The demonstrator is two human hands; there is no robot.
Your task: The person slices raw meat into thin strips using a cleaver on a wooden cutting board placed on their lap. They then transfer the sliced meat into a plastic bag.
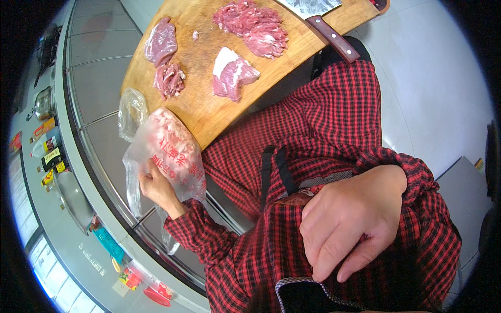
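My left hand (156, 186) grips the film of a clear plastic bag (188, 180) with red writing, and pale pink, fatty meat (168, 125) shows inside it. The bag lies over the near-left corner of a wooden cutting board (197, 105). Close to the camera, in front of my chest, hangs my right hand (352, 219); its fingers are bent, the thumb stands apart, and no object shows in it. On the board are a pile of sliced meat (254, 27), a chunk with white fat (233, 74), a larger piece (161, 43) and a smaller heap of strips (169, 80).
A cleaver with a brown handle (332, 38) lies at the board's right edge, its handle jutting past it. An empty-looking clear bag (133, 113) sits at the board's left edge. Along the left runs a counter (101, 203) with bottles, a wok (72, 199) and a teal basket (109, 243).
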